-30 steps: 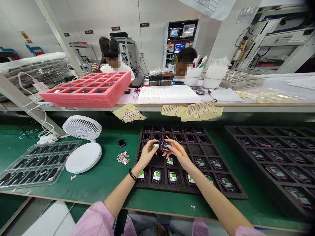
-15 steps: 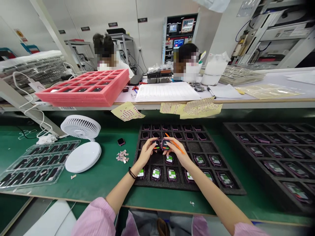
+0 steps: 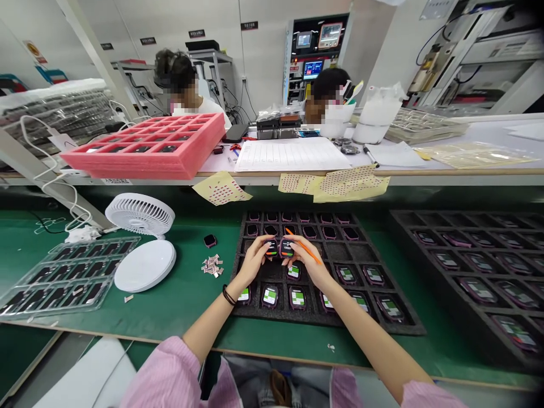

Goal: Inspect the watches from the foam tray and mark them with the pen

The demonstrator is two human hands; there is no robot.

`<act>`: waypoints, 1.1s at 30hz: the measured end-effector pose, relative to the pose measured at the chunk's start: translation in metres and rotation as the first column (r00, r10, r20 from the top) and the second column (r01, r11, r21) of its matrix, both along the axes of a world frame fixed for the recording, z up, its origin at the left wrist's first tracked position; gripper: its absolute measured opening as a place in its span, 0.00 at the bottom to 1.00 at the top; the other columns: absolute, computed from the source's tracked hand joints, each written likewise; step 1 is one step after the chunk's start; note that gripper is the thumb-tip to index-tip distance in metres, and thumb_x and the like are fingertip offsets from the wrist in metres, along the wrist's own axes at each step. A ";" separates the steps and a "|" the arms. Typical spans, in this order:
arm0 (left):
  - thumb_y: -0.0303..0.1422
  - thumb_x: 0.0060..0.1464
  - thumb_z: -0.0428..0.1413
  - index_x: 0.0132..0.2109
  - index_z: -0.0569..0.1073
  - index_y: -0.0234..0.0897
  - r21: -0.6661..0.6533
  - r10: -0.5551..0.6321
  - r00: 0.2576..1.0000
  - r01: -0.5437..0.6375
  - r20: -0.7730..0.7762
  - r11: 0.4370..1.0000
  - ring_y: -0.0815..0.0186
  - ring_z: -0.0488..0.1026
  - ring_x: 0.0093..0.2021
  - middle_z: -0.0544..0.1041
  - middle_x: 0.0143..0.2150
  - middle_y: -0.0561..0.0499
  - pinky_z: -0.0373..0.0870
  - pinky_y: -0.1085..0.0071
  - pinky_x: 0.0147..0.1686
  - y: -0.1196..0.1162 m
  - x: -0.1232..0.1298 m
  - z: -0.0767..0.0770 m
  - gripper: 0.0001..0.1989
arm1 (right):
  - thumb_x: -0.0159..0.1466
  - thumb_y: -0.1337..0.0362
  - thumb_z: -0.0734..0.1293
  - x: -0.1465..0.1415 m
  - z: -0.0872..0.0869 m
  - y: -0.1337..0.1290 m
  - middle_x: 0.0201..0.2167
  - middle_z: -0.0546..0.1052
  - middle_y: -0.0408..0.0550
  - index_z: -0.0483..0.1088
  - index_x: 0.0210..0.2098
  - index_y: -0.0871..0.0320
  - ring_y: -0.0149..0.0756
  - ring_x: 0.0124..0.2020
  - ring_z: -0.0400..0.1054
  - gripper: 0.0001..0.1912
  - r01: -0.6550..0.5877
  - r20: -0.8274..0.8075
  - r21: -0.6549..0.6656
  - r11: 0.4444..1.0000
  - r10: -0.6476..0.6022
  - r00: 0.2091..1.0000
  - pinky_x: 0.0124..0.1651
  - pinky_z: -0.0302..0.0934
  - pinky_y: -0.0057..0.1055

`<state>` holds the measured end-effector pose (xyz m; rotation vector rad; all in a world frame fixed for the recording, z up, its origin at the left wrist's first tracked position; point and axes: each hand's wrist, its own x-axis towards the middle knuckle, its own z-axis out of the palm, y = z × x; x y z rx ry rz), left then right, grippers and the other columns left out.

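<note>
Side by side above the black foam tray (image 3: 340,253), two smartwatch bodies with lit screens are held up. My left hand (image 3: 254,259) is closed on the left smartwatch (image 3: 271,247). Closed on the right smartwatch (image 3: 286,247) is my right hand (image 3: 309,262), which also has an orange pen-like stick (image 3: 309,251) lying between its fingers. Below them, the tray's pockets carry several more watch bodies, such as one with a green and white screen (image 3: 269,296). Dark-screened watches fill pockets in the far rows.
A second foam tray (image 3: 429,266) with watches lies right. On the left are a white fan (image 3: 144,265), a clear plastic tray (image 3: 63,277), a lone watch (image 3: 209,241) and a pile of small pieces (image 3: 212,265). A shelf bears a pink foam tray (image 3: 144,158). Two people sit beyond.
Both hands stay in nearly the same place with the two smartwatches. The view has shifted slightly, and the person at the far left has turned their head a little.
</note>
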<state>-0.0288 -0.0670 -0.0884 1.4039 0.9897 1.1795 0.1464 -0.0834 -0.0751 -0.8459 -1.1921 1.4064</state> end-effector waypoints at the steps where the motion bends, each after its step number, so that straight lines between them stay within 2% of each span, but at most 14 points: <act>1: 0.45 0.56 0.52 0.49 0.71 0.37 0.005 0.006 1.000 -0.006 -0.002 1.000 0.73 0.64 0.25 0.73 0.39 0.49 0.58 0.76 0.21 0.000 0.000 0.000 0.20 | 0.60 0.55 0.66 0.000 0.000 0.000 0.29 0.75 0.43 0.69 0.44 0.54 0.34 0.22 0.72 0.15 -0.001 -0.002 0.000 1.000 0.001 1.000 0.24 0.65 0.32; 9: 0.44 0.56 0.53 0.51 0.69 0.37 0.009 0.019 1.000 -0.019 0.008 1.000 0.72 0.63 0.25 0.71 0.37 0.50 0.57 0.76 0.20 0.002 -0.001 -0.002 0.20 | 0.60 0.56 0.66 -0.001 0.000 -0.001 0.36 0.75 0.46 0.69 0.46 0.53 0.33 0.23 0.73 0.15 0.003 -0.010 0.006 1.000 -0.003 1.000 0.24 0.66 0.31; 12: 0.42 0.55 0.54 0.51 0.68 0.38 0.024 0.032 0.999 -0.032 0.018 0.999 0.72 0.64 0.28 0.71 0.41 0.49 0.58 0.77 0.22 0.001 0.000 -0.001 0.19 | 0.59 0.57 0.67 -0.001 -0.002 0.001 0.39 0.74 0.47 0.68 0.47 0.53 0.33 0.25 0.73 0.17 0.001 -0.020 0.017 1.000 -0.001 1.000 0.23 0.65 0.28; 17: 0.39 0.52 0.57 0.52 0.65 0.38 0.025 0.045 0.999 -0.046 0.017 0.999 0.66 0.70 0.41 0.71 0.49 0.45 0.67 0.73 0.35 0.002 0.000 0.001 0.21 | 0.57 0.57 0.69 -0.003 -0.012 0.006 0.43 0.71 0.50 0.64 0.51 0.51 0.35 0.29 0.75 0.24 0.002 -0.003 0.068 0.998 -0.002 1.000 0.23 0.67 0.28; 21: 0.37 0.51 0.59 0.52 0.65 0.38 0.067 0.048 0.999 -0.049 0.015 0.997 0.63 0.69 0.48 0.69 0.52 0.44 0.67 0.69 0.44 0.003 0.001 -0.002 0.22 | 0.57 0.57 0.69 -0.004 -0.016 0.007 0.46 0.70 0.52 0.63 0.53 0.50 0.37 0.32 0.75 0.25 0.011 0.000 0.111 0.994 -0.011 1.000 0.24 0.69 0.29; 24: 0.36 0.51 0.59 0.51 0.65 0.38 0.082 0.060 0.998 -0.062 0.019 0.995 0.64 0.69 0.47 0.69 0.51 0.45 0.68 0.71 0.41 0.003 0.000 -0.004 0.21 | 0.58 0.57 0.69 -0.003 -0.012 0.004 0.48 0.69 0.52 0.63 0.53 0.49 0.38 0.33 0.75 0.25 -0.005 0.005 0.096 0.995 0.004 1.000 0.27 0.70 0.32; 26: 0.38 0.53 0.57 0.51 0.66 0.38 0.069 0.067 0.997 -0.069 0.032 0.995 0.66 0.70 0.42 0.70 0.49 0.46 0.67 0.74 0.35 0.003 0.000 -0.003 0.20 | 0.58 0.58 0.69 -0.003 -0.009 0.003 0.48 0.69 0.51 0.63 0.53 0.49 0.38 0.33 0.75 0.24 -0.006 0.011 0.083 0.997 0.005 1.000 0.28 0.71 0.32; 30: 0.43 0.56 0.53 0.51 0.67 0.38 0.025 0.058 0.997 -0.059 0.048 0.998 0.73 0.63 0.26 0.70 0.40 0.49 0.58 0.77 0.20 0.003 -0.001 -0.004 0.19 | 0.57 0.58 0.70 -0.003 -0.009 0.003 0.45 0.69 0.50 0.63 0.53 0.50 0.37 0.32 0.75 0.25 -0.005 0.021 0.075 0.997 0.004 1.000 0.27 0.70 0.31; 33: 0.43 0.55 0.53 0.52 0.67 0.38 0.024 0.048 0.997 -0.050 0.053 0.998 0.74 0.62 0.25 0.69 0.39 0.50 0.56 0.77 0.19 0.004 -0.002 -0.006 0.20 | 0.57 0.57 0.70 -0.003 -0.010 0.003 0.45 0.70 0.51 0.64 0.53 0.50 0.37 0.31 0.75 0.25 0.005 0.025 0.083 0.997 -0.007 1.000 0.27 0.70 0.31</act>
